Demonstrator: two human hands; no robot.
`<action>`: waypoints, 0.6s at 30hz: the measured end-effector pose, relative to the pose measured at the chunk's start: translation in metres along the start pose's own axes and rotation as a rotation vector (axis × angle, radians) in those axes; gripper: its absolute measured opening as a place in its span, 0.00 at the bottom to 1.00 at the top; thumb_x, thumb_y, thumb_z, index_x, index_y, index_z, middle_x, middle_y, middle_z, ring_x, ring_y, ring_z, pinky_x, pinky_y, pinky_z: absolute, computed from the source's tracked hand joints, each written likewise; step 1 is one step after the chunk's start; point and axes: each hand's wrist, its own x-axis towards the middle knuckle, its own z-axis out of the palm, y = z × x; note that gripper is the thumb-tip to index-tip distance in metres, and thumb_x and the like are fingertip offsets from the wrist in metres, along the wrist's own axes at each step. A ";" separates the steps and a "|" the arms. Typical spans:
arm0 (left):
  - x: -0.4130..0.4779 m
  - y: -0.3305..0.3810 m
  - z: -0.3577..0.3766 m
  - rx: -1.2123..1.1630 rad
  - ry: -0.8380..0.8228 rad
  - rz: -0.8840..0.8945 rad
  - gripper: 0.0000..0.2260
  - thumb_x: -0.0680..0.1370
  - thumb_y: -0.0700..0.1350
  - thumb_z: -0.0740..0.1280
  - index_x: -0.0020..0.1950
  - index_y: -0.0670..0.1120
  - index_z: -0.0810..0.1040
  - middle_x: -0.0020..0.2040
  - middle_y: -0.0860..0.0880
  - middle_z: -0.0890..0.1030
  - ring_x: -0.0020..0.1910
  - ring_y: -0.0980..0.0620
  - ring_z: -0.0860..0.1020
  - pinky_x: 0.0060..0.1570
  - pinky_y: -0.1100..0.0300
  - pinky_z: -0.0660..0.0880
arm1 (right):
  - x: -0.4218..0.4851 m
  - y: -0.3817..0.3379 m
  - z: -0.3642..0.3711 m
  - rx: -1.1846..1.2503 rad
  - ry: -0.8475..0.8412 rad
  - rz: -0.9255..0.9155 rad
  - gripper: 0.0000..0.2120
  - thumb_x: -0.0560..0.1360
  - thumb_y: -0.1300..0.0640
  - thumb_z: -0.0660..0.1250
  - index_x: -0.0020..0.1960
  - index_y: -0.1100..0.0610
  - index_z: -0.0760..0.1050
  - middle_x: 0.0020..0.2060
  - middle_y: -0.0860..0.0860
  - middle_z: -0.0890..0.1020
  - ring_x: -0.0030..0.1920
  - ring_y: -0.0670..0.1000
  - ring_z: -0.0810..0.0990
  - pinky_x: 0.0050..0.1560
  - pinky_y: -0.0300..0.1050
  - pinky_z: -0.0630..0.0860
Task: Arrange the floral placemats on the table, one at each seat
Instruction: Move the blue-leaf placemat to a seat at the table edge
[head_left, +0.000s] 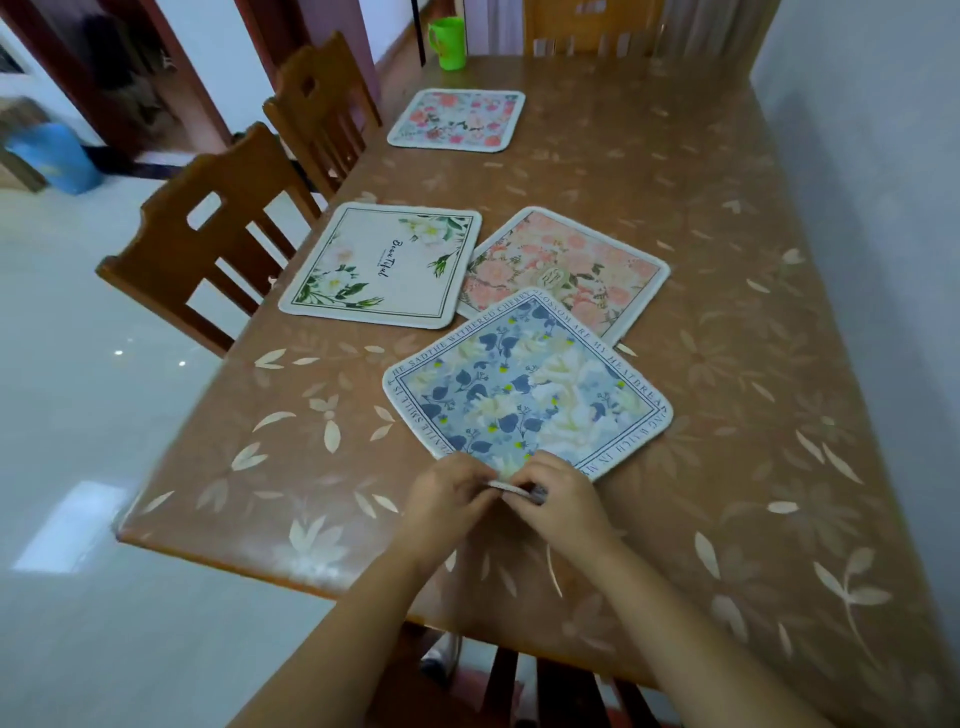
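Note:
A blue floral placemat (530, 389) lies turned like a diamond near me on the table (727, 364). My left hand (447, 493) and my right hand (561, 499) both pinch its nearest corner, which is lifted slightly. Its far corner overlaps a pink floral placemat (582, 260), also lying askew. A white placemat with green leaves (384, 265) sits squarely by the near left chair. Another pink floral placemat (457, 119) lies by the far left chair.
Two wooden chairs (208, 244) (322, 114) stand along the table's left side, one chair (592, 31) at the far end and one below me. A green cup (448, 42) stands at the far edge. A wall runs along the right.

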 end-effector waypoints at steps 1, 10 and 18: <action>-0.001 -0.001 -0.002 0.002 0.000 -0.007 0.04 0.69 0.36 0.73 0.42 0.41 0.82 0.40 0.43 0.81 0.41 0.48 0.78 0.45 0.60 0.72 | 0.001 -0.002 0.004 0.020 0.000 0.000 0.03 0.67 0.61 0.73 0.38 0.60 0.79 0.34 0.56 0.77 0.37 0.49 0.74 0.38 0.40 0.67; -0.005 -0.020 -0.012 -0.029 0.087 -0.232 0.03 0.69 0.35 0.71 0.41 0.41 0.81 0.40 0.49 0.79 0.41 0.53 0.75 0.40 0.69 0.66 | 0.005 0.027 -0.014 -0.158 -0.096 0.067 0.04 0.68 0.63 0.73 0.40 0.61 0.79 0.40 0.56 0.78 0.44 0.54 0.76 0.44 0.41 0.70; -0.011 -0.015 -0.005 -0.007 -0.047 -0.108 0.09 0.66 0.39 0.75 0.44 0.42 0.80 0.42 0.50 0.75 0.41 0.57 0.74 0.41 0.76 0.67 | 0.009 0.020 -0.010 -0.227 -0.058 0.051 0.06 0.67 0.60 0.73 0.37 0.62 0.79 0.38 0.58 0.77 0.42 0.55 0.75 0.40 0.42 0.67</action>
